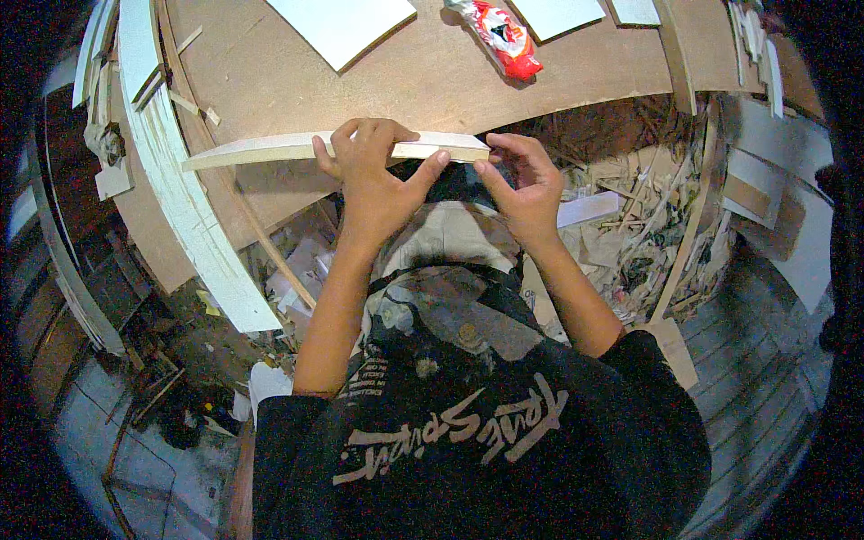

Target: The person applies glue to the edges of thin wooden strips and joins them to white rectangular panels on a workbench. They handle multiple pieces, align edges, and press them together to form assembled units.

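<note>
A long white-faced wooden strip (270, 144) lies crosswise in front of me at the near edge of the brown worktable (297, 72). Its bare wood edge faces me. My left hand (371, 171) grips it right of the middle, fingers over the top and thumb along the near edge. A short pale patch shows on that edge by the left thumb; whether it is a separate piece I cannot tell. At the strip's right end, my right hand (526, 184) holds the corner between thumb and forefinger, its other fingers curled.
A long white board (193, 207) runs down the left side. White panels (346, 27) and a red-and-white plastic packet (506, 40) lie on the table's far part. Scraps and shavings (630, 216) heap below at the right. Flat panels (774, 216) lean farther right.
</note>
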Demonstrator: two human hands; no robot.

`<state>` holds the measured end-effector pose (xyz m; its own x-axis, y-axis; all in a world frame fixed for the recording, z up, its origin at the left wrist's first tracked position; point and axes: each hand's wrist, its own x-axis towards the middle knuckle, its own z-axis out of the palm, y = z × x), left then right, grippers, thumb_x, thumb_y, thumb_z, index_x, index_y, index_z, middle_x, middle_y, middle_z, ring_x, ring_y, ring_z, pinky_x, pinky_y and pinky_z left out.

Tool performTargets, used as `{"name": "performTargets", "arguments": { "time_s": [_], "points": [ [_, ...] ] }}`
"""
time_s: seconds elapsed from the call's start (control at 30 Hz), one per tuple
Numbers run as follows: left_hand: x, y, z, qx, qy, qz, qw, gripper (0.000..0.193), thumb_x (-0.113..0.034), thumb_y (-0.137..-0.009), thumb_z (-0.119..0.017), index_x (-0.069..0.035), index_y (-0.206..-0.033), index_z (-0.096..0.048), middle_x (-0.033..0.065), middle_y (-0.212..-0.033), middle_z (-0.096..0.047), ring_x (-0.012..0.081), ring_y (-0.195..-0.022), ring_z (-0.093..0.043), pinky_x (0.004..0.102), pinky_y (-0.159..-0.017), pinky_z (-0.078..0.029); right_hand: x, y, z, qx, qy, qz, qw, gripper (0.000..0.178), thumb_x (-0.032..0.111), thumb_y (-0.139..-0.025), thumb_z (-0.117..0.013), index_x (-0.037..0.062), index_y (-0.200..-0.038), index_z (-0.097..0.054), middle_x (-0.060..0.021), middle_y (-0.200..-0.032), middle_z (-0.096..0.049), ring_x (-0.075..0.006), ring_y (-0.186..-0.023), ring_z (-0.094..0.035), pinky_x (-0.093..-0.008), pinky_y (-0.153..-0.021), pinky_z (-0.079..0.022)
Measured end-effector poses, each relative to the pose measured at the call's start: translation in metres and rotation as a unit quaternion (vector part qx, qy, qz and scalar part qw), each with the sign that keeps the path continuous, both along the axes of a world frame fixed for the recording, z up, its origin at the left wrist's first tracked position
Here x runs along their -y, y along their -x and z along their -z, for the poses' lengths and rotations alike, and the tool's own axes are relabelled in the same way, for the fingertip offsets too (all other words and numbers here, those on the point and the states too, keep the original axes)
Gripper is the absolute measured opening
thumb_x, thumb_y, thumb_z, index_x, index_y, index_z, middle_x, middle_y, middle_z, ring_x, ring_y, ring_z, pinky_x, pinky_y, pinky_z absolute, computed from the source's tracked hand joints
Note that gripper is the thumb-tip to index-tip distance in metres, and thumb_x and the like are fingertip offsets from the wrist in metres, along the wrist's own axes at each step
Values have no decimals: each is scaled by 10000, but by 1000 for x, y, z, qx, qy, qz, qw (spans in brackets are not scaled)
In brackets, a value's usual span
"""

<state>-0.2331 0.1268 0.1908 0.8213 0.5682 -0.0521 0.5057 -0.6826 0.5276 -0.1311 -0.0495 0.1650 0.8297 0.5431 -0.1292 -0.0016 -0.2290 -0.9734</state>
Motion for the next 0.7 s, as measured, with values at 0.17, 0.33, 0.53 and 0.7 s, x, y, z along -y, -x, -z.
{"name": "performTargets", "arguments": {
  "time_s": [0.17,0.33,0.53,0.7],
  "points": [
    [0,0,2,3,20,-7,1000,437,-509,-769,-818,-160,-985,-671,40,-1039,-631,325,-1272,-452,655,-1158,-1,-2,-2,2,-32,15,26,999,383,79,-814,-826,33,-1171,-692,-62,-1020,-659,-146,-895,-630,-275,-824,-537],
    [-1,-1,2,12,14,-3,1000,435,-508,-768,-817,-153,-969,-668,39,-1038,-625,326,-1272,-446,658,-1153,4,0,-8,2,-277,10,22,960,475,111,-852,-817,0,-1271,-625,-62,-1123,-652,-86,-906,-595,-240,-843,-499],
    [-3,0,2,-5,18,-4,1000,443,-505,-766,-818,-151,-984,-668,34,-1035,-622,325,-1272,-447,661,-1155,-2,1,-14,6,-325,32,-4,945,455,142,-856,-811,-3,-1251,-637,-50,-1083,-671,-86,-908,-609,-247,-844,-506],
    [-4,0,0,-34,28,-8,999,463,-516,-760,-821,-147,-995,-669,39,-1027,-614,322,-1271,-446,669,-1153,-3,1,-20,9,-374,28,-15,927,405,116,-855,-803,-2,-1212,-651,-52,-1017,-702,-100,-884,-646,-262,-857,-525]
  ]
}}
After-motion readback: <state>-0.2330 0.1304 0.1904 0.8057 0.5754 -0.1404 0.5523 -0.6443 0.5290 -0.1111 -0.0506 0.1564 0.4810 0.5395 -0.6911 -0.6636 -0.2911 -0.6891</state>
